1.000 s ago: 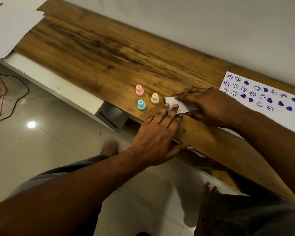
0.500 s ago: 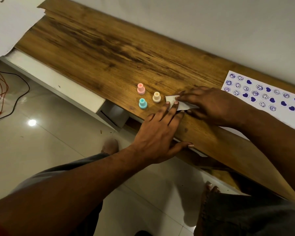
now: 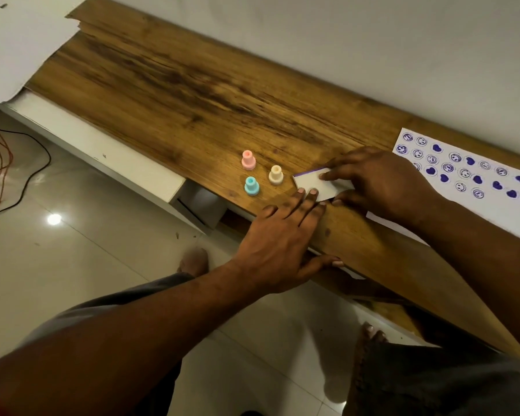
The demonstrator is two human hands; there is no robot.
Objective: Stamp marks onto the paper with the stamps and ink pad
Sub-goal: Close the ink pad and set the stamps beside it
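Observation:
A small white ink pad with a purple edge lies on the wooden table. My right hand grips it, index finger on top and thumb at its near side. My left hand lies flat with two fingertips on the pad's near edge and its thumb over the table's edge. Left of the pad stand three small stamps: pink, cream and teal. The white paper, covered with purple smileys and hearts, lies to the right, partly under my right arm.
A wall runs along the table's far side. A large white sheet overhangs the table's far left end. Below the table's near edge are a tiled floor, my feet and red and black cables at the far left.
My right fingers have shifted on the ink pad, and more of its white face and a purple edge now show. My left hand has stayed nearly still.

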